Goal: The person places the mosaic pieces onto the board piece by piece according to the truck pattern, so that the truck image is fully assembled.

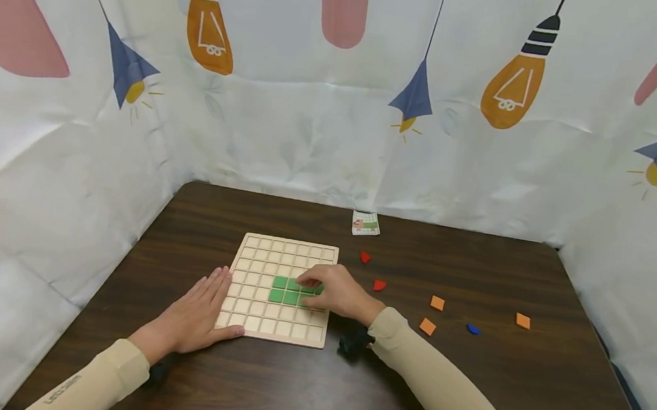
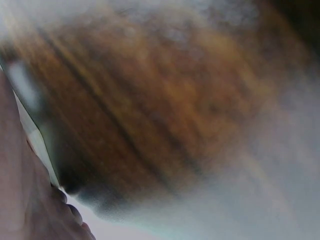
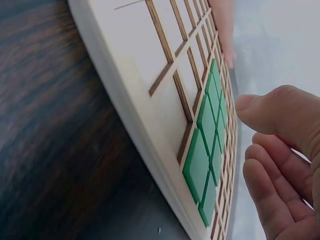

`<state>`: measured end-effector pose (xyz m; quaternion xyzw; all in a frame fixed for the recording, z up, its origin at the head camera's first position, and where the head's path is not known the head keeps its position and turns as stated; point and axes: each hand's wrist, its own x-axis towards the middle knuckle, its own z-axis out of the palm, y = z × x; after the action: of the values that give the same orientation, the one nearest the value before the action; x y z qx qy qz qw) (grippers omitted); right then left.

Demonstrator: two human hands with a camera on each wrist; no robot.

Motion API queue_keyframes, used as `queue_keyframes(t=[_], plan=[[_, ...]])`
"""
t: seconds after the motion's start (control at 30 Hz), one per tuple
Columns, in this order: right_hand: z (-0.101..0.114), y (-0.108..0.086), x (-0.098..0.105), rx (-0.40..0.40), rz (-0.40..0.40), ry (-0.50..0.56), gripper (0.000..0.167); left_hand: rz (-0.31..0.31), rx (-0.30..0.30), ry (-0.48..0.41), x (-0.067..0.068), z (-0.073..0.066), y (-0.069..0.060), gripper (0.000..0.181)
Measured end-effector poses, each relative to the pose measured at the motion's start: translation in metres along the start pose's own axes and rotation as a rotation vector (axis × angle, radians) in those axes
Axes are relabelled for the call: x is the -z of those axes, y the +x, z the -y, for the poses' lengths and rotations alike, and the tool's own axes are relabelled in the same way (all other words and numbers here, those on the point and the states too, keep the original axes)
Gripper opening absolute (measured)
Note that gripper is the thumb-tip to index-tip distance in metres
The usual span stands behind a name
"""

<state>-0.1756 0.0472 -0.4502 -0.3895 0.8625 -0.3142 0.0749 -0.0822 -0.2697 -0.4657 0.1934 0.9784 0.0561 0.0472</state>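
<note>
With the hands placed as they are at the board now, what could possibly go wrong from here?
The right hand is close over the green square tiles, so it might push one out of line. The left hand lies at the left edge of the wooden grid board; if it pushed sideways, the board might slide on the dark wood-grain table. In the head view, the beige right sleeve passes near an orange square tile and might sweep it away.
</note>
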Motion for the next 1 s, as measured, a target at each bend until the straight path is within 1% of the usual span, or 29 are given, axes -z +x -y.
queue_keyframes(t=[0.2, 0.27, 0.47, 0.6, 0.73, 0.8, 1.0], plan=[[-0.003, -0.007, 0.006, -0.035, 0.000, 0.000, 0.035, 0.007, 0.008, -0.004, -0.002, 0.003, 0.000, 0.110], [-0.003, -0.009, 0.009, -0.039, -0.002, -0.003, 0.034, 0.018, 0.013, -0.011, -0.001, 0.003, 0.000, 0.110], [-0.008, -0.016, 0.012, -0.041, -0.013, -0.014, 0.033, 0.005, -0.001, -0.015, 0.000, 0.000, 0.000, 0.109], [-0.011, -0.019, 0.014, -0.052, -0.018, -0.006, 0.034, -0.001, -0.002, -0.010, 0.000, 0.001, 0.001, 0.110], [-0.012, -0.022, 0.015, -0.048, -0.020, -0.006, 0.034, 0.011, 0.008, -0.011, -0.001, 0.001, 0.001, 0.110], [-0.012, -0.024, 0.016, -0.045, -0.022, -0.004, 0.034, 0.003, 0.000, -0.008, 0.000, 0.001, 0.001, 0.110], [-0.014, -0.030, 0.019, -0.033, -0.044, -0.007, 0.034, 0.008, -0.002, -0.018, 0.000, 0.001, 0.002, 0.111]])
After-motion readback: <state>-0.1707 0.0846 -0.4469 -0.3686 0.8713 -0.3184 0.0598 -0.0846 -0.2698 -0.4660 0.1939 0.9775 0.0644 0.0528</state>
